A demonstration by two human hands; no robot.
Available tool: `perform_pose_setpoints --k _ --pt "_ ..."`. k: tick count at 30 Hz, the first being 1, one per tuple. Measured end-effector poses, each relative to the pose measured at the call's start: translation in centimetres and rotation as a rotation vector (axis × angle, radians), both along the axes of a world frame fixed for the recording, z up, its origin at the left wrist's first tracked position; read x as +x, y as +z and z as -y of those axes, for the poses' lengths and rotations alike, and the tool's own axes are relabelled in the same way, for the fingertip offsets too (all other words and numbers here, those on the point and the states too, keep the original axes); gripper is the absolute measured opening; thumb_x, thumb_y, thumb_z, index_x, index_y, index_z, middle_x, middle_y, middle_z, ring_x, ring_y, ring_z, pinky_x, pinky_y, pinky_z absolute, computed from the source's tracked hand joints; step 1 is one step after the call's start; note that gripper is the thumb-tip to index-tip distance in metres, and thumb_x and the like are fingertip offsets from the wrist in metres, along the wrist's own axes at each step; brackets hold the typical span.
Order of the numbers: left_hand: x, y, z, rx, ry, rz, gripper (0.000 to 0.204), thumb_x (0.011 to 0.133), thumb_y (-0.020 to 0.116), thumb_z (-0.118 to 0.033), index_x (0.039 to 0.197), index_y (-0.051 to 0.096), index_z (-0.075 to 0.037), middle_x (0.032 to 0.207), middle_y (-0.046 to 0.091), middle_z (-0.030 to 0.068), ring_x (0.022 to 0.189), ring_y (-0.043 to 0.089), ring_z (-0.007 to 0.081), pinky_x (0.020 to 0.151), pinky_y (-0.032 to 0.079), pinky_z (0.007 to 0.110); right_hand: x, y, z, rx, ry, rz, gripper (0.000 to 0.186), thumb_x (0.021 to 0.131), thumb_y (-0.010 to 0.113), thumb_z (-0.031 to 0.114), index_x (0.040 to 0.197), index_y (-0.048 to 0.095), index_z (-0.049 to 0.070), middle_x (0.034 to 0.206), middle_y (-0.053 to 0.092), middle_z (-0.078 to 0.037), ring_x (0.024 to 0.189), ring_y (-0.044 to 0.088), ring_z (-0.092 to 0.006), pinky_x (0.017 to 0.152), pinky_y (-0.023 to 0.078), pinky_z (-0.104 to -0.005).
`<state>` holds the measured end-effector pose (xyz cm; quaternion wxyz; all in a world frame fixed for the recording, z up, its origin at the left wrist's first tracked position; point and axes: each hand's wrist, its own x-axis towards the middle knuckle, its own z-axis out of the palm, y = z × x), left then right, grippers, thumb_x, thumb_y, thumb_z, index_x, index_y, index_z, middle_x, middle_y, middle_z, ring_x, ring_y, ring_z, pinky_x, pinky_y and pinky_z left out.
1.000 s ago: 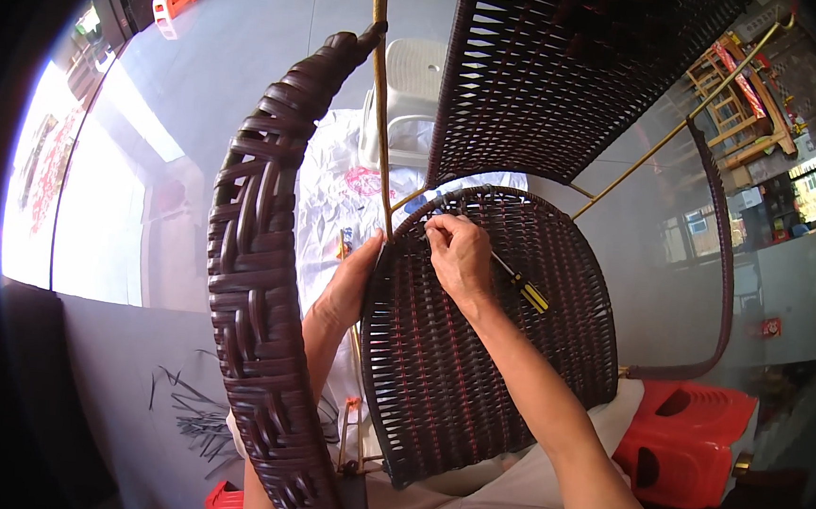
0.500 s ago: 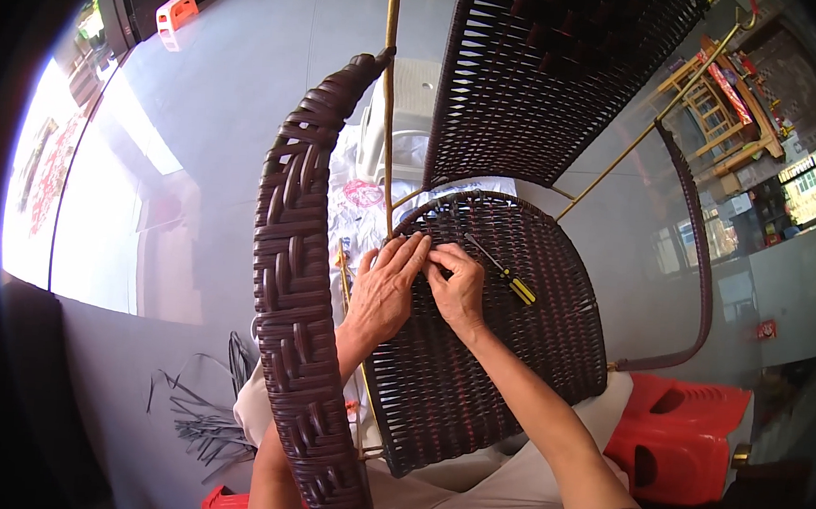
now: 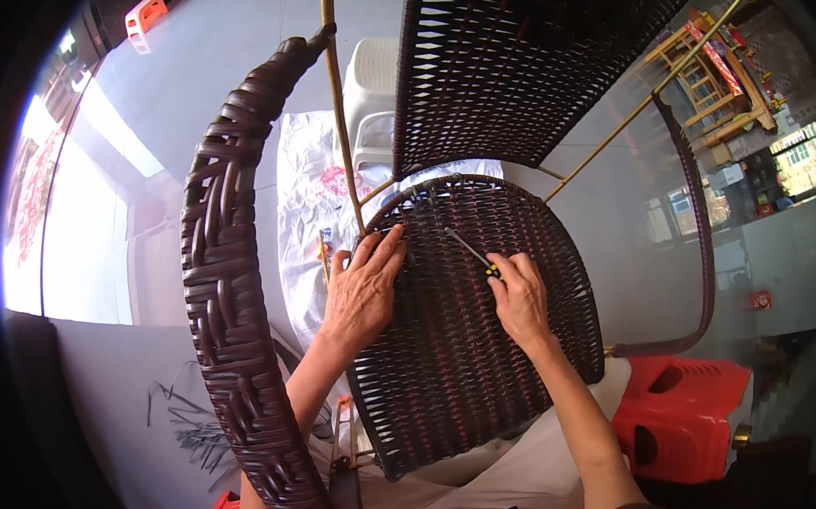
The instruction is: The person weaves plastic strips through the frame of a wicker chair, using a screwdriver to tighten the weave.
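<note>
A dark brown woven wicker chair lies tilted in front of me, its round seat facing up. My left hand rests flat on the seat's left rim, fingers spread over the weave. On the seat's middle, my right hand grips a screwdriver with a yellow and black handle; its metal shaft points up and left onto the strands. The woven armrest curves down on the left, the chair back stands above.
A red plastic stool stands at the lower right. A white plastic stool and a printed white sheet lie beyond the seat. Loose dark strands lie on the grey floor at lower left. Thin golden frame rods rise past the armrest.
My left hand came from under the seat onto its top left rim. My right hand slid down and right across the seat with the screwdriver.
</note>
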<state>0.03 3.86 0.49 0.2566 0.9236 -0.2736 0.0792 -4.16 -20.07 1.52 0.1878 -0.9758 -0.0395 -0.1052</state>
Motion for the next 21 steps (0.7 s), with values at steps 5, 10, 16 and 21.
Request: perform_pose_setpoints --k 5,10,16,21 --pt "0.1 0.2 0.2 0.003 -0.001 -0.012 0.05 0.071 0.046 0.002 0.121 0.05 -0.002 0.138 0.041 0.0064 0.123 0.038 0.0242 0.101 0.028 0.044 2.1 2.7 -1.5 0.115 0.145 0.057 0.027 0.081 0.058 0.0 0.109 0.058 0.002 0.088 0.053 -0.009 0.068 0.058 -0.021 0.058 0.05 -0.0313" --pt "0.1 0.2 0.0 0.007 0.002 -0.023 0.049 0.071 0.048 0.001 0.12 0.051 -0.002 0.137 0.041 0.006 0.123 0.039 0.0241 0.101 0.029 0.042 5.8 3.6 -3.4 -0.018 0.23 -0.012 0.019 0.082 0.062 0.013 0.1 0.064 0.009 0.075 0.06 -0.008 0.059 0.06 -0.0206 0.05 0.05 -0.0328" --pt "0.2 0.3 0.3 -0.005 -0.003 -0.048 0.049 0.069 0.048 0.002 0.118 0.052 -0.001 0.136 0.042 0.0058 0.123 0.039 0.0245 0.101 0.03 0.041 7.1 4.4 -3.8 -0.14 0.264 -0.02 0.018 0.08 0.067 0.018 0.095 0.067 0.007 0.069 0.056 -0.009 0.059 0.06 -0.024 0.051 0.049 -0.0357" --pt "0.2 0.4 0.0 0.011 0.009 -0.062 0.05 0.069 0.048 0.002 0.118 0.052 -0.002 0.136 0.042 0.0056 0.123 0.039 0.0248 0.101 0.03 0.041 7.0 4.8 -5.0 -0.366 0.319 0.097 0.019 0.078 0.061 0.009 0.097 0.067 0.008 0.074 0.056 -0.008 0.063 0.058 -0.0221 0.054 0.049 -0.034"
